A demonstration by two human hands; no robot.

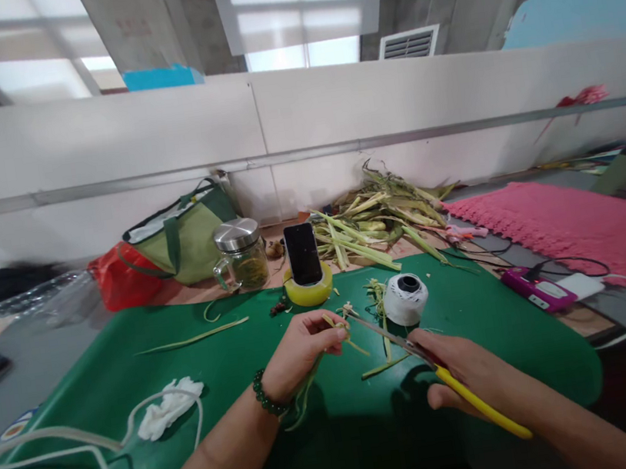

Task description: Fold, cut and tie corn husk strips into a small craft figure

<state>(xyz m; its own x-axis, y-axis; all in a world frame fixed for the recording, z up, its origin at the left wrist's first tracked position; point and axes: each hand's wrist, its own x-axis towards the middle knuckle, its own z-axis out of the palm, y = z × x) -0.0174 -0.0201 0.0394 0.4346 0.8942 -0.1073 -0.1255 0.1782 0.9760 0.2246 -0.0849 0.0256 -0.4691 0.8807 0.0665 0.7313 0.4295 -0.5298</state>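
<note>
My left hand (305, 344) is closed in a pinch on a small bundle of pale green leaf strips (343, 329), whose ends trail down past my wrist. My right hand (465, 368) grips yellow-handled scissors (476, 402); the blades (385, 333) reach left and touch the tip of the bundle. Both hands hover over a green mat (136, 383). A spool of white thread (407, 299) stands just beyond the scissors. Cut leaf scraps (387, 368) lie on the mat between my hands.
A phone (302, 254) stands in a yellow tape roll (309, 289). A glass jar (240, 256), green bag (185, 233), red bag (115, 282) and a heap of leaves (374, 218) line the back. A pink mat (567, 218), white tissue (166, 406) and white cable (87, 452) lie around.
</note>
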